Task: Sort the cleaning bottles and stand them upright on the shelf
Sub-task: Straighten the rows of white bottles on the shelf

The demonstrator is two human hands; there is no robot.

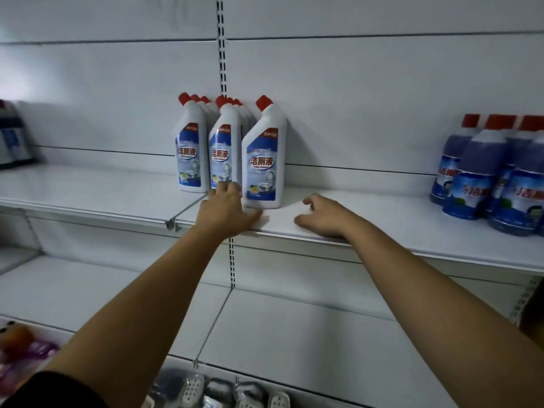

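1. One white shelf (382, 219) carries all the bottles.
2. Three rows of white bottles (263, 160) with red caps stand upright near the middle of the shelf.
3. Blue bottles (477, 172) stand upright at the far right, well apart from the white ones.
4. The left hand (226, 207) is open, its straight fingers touching the base of the white bottles.
5. The right hand (323, 214) rests on the shelf, loosely curled, holding nothing.

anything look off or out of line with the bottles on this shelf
Only the rightmost white bottle stands further forward than the two rows beside it, so the front line looks uneven. The white bottles are all upright and no spill shows. The left hand is at its base.
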